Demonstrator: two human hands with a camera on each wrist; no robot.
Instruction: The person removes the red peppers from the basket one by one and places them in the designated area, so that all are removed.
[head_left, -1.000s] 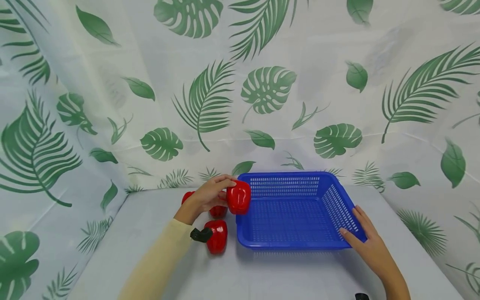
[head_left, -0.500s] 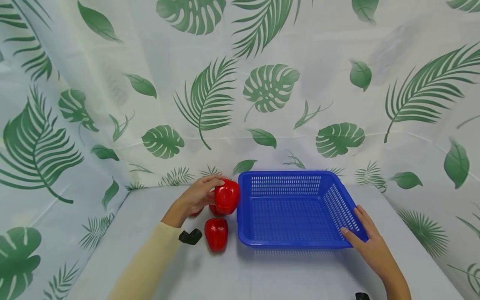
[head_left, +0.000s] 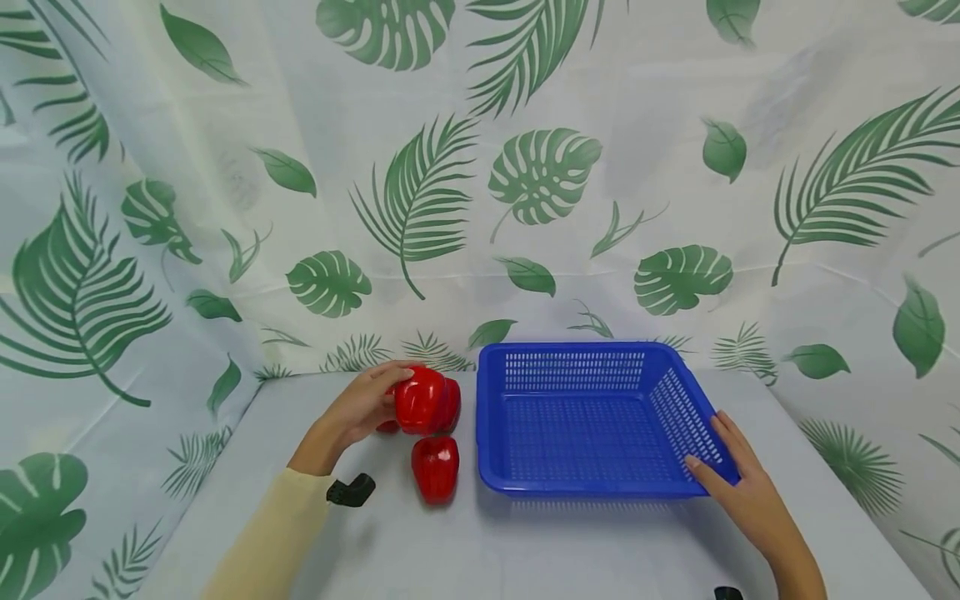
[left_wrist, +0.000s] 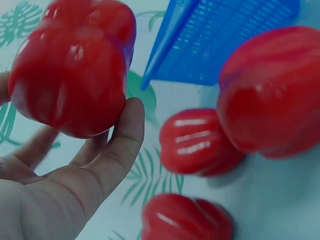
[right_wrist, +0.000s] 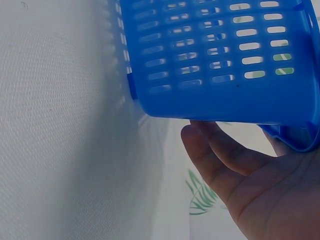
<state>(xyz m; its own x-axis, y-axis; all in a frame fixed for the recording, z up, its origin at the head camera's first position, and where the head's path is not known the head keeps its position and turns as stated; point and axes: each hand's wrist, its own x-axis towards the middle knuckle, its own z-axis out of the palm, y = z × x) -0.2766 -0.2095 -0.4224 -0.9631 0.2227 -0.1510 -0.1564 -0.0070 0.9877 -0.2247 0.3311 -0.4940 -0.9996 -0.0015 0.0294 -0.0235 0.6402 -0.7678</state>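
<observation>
My left hand (head_left: 366, 406) grips a glossy red bell pepper (head_left: 418, 402) at the left of the blue basket; its fingers curve around the pepper (left_wrist: 70, 80) in the left wrist view. Another bell pepper (head_left: 453, 406) shows partly behind the held one, and a third (head_left: 387, 427) is mostly hidden by the hand. Closer to the front lies one more bell pepper (head_left: 435, 469). My right hand (head_left: 750, 492) holds the right front corner of the blue plastic basket (head_left: 592, 487), thumb over the rim and fingers along the outer side (right_wrist: 215, 100).
The basket stands on a white table (head_left: 525, 554), its slotted floor (head_left: 577, 437) bare. A leaf-patterned cloth (head_left: 525, 250) hangs behind and at both sides. A black strap piece (head_left: 351, 490) sticks out at the left wrist.
My left hand has moved left with the bell pepper, from beside the basket's left rim to over the other peppers. The right hand and basket have stayed in place.
</observation>
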